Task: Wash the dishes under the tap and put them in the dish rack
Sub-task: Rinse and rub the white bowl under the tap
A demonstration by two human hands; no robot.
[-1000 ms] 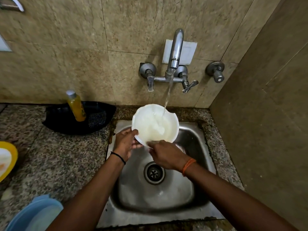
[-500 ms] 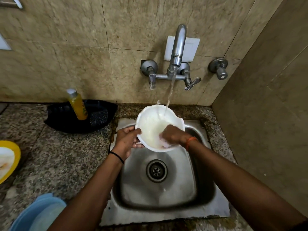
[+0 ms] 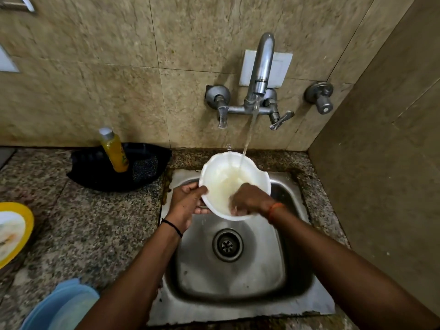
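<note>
While water runs from the tap [image 3: 260, 75] into the white bowl [image 3: 221, 172] above the sink's [image 3: 295, 277] back edge, the left hand [image 3: 187, 204] grips the bowl's left rim and the right hand [image 3: 250, 198] presses inside, fingers blurred; a yellow bottle [image 3: 113, 150] stands at the desk's [image 3: 83, 234] back edge

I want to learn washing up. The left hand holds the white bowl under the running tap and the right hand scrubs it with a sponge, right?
Almost. The head view shows no sponge: the right hand rubs inside the bowl bare. The left hand does hold the bowl's rim under the running tap.
</note>
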